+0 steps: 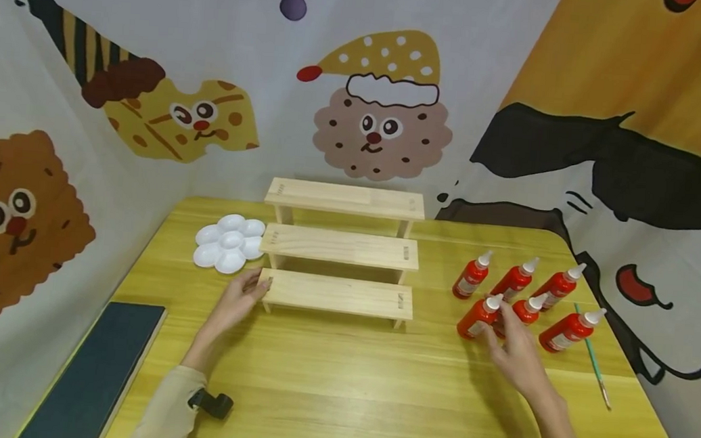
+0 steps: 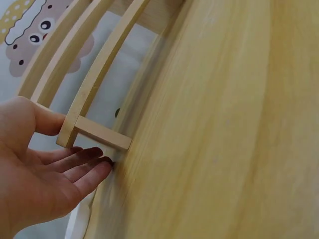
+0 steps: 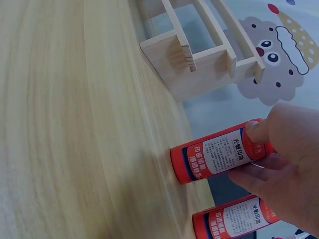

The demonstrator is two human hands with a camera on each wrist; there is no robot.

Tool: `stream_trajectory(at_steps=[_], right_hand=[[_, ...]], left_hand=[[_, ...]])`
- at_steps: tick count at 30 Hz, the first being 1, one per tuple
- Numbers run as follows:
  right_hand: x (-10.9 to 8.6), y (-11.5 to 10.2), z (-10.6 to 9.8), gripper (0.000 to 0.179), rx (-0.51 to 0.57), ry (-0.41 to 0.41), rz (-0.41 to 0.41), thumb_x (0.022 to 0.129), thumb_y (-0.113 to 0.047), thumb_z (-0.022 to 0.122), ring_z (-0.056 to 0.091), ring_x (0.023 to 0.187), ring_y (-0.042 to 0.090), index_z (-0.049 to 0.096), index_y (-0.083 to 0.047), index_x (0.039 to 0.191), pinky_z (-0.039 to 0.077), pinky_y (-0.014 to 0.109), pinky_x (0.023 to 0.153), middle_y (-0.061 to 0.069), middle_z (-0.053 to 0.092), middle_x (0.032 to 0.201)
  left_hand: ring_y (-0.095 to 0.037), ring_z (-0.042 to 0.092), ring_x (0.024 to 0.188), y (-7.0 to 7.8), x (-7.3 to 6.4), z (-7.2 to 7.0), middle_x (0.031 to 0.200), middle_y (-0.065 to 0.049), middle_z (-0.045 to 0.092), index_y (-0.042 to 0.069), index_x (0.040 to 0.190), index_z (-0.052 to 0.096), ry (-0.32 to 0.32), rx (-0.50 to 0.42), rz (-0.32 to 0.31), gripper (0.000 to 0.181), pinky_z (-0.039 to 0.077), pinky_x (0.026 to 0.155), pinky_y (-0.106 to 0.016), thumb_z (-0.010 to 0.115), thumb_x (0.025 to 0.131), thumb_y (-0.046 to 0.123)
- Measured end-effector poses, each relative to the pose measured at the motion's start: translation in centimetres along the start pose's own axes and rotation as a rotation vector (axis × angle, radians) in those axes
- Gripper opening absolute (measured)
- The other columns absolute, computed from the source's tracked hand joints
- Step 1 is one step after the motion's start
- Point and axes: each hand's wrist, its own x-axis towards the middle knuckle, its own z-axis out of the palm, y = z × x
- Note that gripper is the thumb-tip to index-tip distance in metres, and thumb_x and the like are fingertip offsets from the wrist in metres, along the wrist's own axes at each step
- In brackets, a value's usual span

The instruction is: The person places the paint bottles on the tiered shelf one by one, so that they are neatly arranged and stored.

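Note:
At the left end of the lowest step of a three-step wooden display stand (image 1: 336,294) is my left hand (image 1: 238,299). In the left wrist view its thumb touches the end of the board, and its fingers extend loosely beside the short leg (image 2: 102,133). My right hand (image 1: 520,360) pinches a red ink bottle (image 1: 473,321) with a white nozzle cap, at the front left of a group. Thumb and fingers sit on the bottle's upper part in the right wrist view; the bottle stands at the table surface. Another red bottle (image 3: 237,219) is close beside it.
Several more red bottles (image 1: 568,331) stand right of the stand, near a thin teal paintbrush (image 1: 592,365). A white flower-shaped palette (image 1: 229,243) lies left of the stand. A dark flat book-like object (image 1: 98,371) lies at the left edge. Printed cloth (image 1: 365,3) hangs behind.

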Motion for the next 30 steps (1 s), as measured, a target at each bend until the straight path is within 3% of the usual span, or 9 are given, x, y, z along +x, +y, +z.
stream_trajectory(at_steps=[4, 7, 11, 13, 23, 30], right_hand=[[-0.1, 0.1, 0.0, 0.04, 0.032, 0.017, 0.013, 0.089, 0.005, 0.072, 0.071, 0.093, 0.038, 0.055, 0.005, 0.125, 0.057, 0.017, 0.081, 0.02, 0.071, 0.109], [0.0, 0.0, 0.1, 0.04, 0.075, 0.022, 0.032, 0.089, 0.005, 0.072, 0.072, 0.096, 0.023, 0.056, 0.004, 0.126, 0.051, 0.004, 0.082, 0.02, 0.071, 0.11], [0.8, -0.7, -0.1, 0.039, 0.167, 0.038, 0.031, 0.09, 0.008, 0.071, 0.061, 0.105, -0.008, 0.055, 0.005, 0.125, 0.049, 0.002, 0.084, 0.021, 0.071, 0.112], [1.5, -1.3, -0.5, 0.038, 0.209, 0.059, 0.005, 0.088, 0.01, 0.071, 0.057, 0.107, -0.014, 0.056, 0.006, 0.123, 0.049, 0.002, 0.085, 0.021, 0.07, 0.113], [5.9, -5.1, -1.9, 0.049, 0.282, 0.085, -0.112, 0.087, 0.011, 0.072, 0.058, 0.114, -0.013, 0.057, 0.003, 0.133, 0.049, 0.005, 0.091, 0.02, 0.069, 0.122], [10.1, -7.9, -3.1, 0.046, 0.288, 0.102, -0.151, 0.09, 0.007, 0.071, 0.058, 0.111, -0.013, 0.057, 0.002, 0.134, 0.05, 0.005, 0.09, 0.018, 0.068, 0.126]], left_hand=[[-0.045, 0.044, 0.141, -0.1, 0.2, 0.1, 0.153, -0.033, 0.041, -0.008, 0.155, 0.028, 0.003, -0.008, -0.016, 0.061, 0.038, 0.118, -0.053, 0.05, 0.108, 0.024], [-0.046, 0.044, 0.14, -0.1, 0.2, 0.2, 0.153, -0.033, 0.04, -0.007, 0.156, 0.027, 0.002, -0.014, -0.027, 0.062, 0.037, 0.118, -0.055, 0.05, 0.108, 0.025], [-0.045, 0.044, 0.14, -0.2, 0.2, 0.2, 0.153, -0.033, 0.04, -0.007, 0.156, 0.025, 0.002, -0.031, -0.041, 0.063, 0.034, 0.119, -0.056, 0.05, 0.108, 0.025], [-0.045, 0.043, 0.14, -0.3, 0.2, 0.2, 0.153, -0.033, 0.04, -0.006, 0.156, 0.024, -0.001, -0.036, -0.047, 0.063, 0.034, 0.12, -0.056, 0.05, 0.108, 0.025], [-0.047, 0.041, 0.142, 0.0, -0.3, 0.3, 0.156, -0.033, 0.035, -0.004, 0.156, 0.025, 0.005, -0.157, -0.093, 0.059, 0.035, 0.119, -0.056, 0.049, 0.108, 0.02], [-0.048, 0.041, 0.141, 0.4, -0.3, 0.9, 0.155, -0.036, 0.035, -0.008, 0.156, 0.022, 0.021, -0.205, -0.078, 0.058, 0.037, 0.118, -0.056, 0.047, 0.108, 0.014]])
